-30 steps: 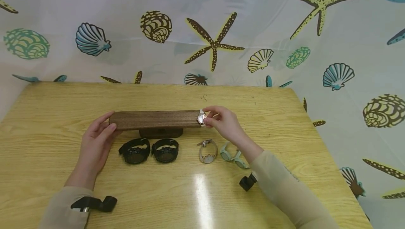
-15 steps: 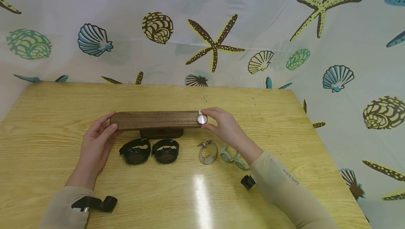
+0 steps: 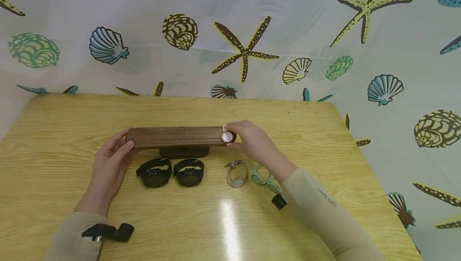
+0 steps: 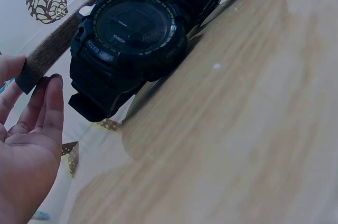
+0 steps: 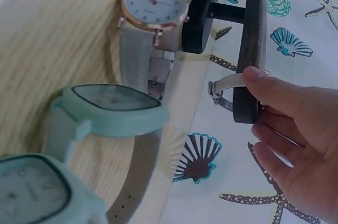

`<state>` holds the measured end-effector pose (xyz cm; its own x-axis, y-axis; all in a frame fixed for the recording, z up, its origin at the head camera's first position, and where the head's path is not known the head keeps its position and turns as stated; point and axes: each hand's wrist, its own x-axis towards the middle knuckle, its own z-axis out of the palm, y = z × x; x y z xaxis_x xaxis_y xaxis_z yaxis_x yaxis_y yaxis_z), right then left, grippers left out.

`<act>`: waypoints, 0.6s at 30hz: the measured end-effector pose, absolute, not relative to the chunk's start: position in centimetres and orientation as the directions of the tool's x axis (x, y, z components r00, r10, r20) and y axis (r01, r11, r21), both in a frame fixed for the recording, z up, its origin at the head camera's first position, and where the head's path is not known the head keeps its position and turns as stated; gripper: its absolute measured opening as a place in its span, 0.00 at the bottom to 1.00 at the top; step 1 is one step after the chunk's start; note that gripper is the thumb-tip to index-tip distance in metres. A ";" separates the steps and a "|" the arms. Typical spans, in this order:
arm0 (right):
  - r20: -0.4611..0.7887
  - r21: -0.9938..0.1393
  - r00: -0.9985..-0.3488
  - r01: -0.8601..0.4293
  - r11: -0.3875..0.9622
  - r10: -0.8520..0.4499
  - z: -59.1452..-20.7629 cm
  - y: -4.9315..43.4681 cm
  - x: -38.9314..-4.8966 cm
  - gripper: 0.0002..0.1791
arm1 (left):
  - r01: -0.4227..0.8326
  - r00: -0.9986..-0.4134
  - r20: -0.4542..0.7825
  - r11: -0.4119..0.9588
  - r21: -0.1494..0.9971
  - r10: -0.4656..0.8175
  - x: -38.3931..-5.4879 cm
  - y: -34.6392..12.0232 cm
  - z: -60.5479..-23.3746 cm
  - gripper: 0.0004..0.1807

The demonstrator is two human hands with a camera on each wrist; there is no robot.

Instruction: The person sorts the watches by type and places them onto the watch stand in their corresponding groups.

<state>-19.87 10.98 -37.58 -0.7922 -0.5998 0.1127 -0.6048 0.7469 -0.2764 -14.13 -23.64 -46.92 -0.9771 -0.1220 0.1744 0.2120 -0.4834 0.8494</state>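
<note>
A dark wooden watch stand (image 3: 176, 137) has a long bar on a short base. My left hand (image 3: 109, 167) grips the bar's left end between thumb and fingers. Around the right end of the bar is a white-strapped wristwatch (image 3: 227, 137), its round dial facing up. My right hand (image 3: 256, 143) pinches this watch by its strap edges, the fingers at the far side and the thumb at the near side. In the right wrist view, the buckled strap (image 5: 231, 81) loops below the bar, and the thumb lies on the strap; the dial is mostly hidden there.
Two black sports watches (image 3: 189, 177) lie on the wooden table (image 3: 173, 217) before the stand's base. Right of them are a pale-strapped watch (image 3: 237, 181) and two mint green watches (image 3: 257, 177), close below my right forearm. A shell-patterned cloth (image 3: 144, 65) hangs behind.
The white-strapped watch has slid slightly left along the bar, so the bar's right tip now shows beyond it. My right hand has moved with it; my left hand keeps its hold.
</note>
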 end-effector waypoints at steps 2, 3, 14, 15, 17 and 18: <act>0.108 -0.268 -0.788 -0.610 0.746 -0.606 -37.5 10.8 -20.0 0.28 | 0.208 -0.978 0.170 -0.486 0.849 -0.122 -14.1 -23.7 -46.9 0.22; 0.108 -0.263 -0.787 -0.612 0.746 -0.608 -37.5 10.7 -20.0 0.28 | 0.206 -0.978 0.168 -0.487 0.849 -0.121 -14.1 -23.7 -46.9 0.22; 0.135 -0.233 -0.725 -0.686 0.689 -0.676 -37.8 8.0 -20.8 0.29 | 0.204 -0.979 0.165 -0.484 0.851 -0.123 -14.1 -23.8 -46.8 0.23; 0.130 -0.236 -0.725 -0.686 0.689 -0.677 -37.8 7.7 -20.8 0.29 | 0.204 -0.979 0.165 -0.484 0.851 -0.122 -14.1 -23.8 -46.8 0.23; 0.119 -0.238 -0.726 -0.683 0.691 -0.677 -37.7 7.2 -20.9 0.30 | 0.203 -0.979 0.165 -0.483 0.852 -0.121 -14.1 -23.8 -46.8 0.23; 0.114 -0.242 -0.728 -0.680 0.692 -0.676 -37.7 6.9 -20.9 0.30 | 0.203 -0.979 0.166 -0.484 0.851 -0.120 -14.1 -23.8 -46.8 0.23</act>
<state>-20.87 6.93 -37.74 -0.7279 -0.6762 0.1138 -0.6804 0.6918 -0.2416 -14.10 -23.80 -46.78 -0.9789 -0.1195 0.1658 0.2032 -0.4835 0.8514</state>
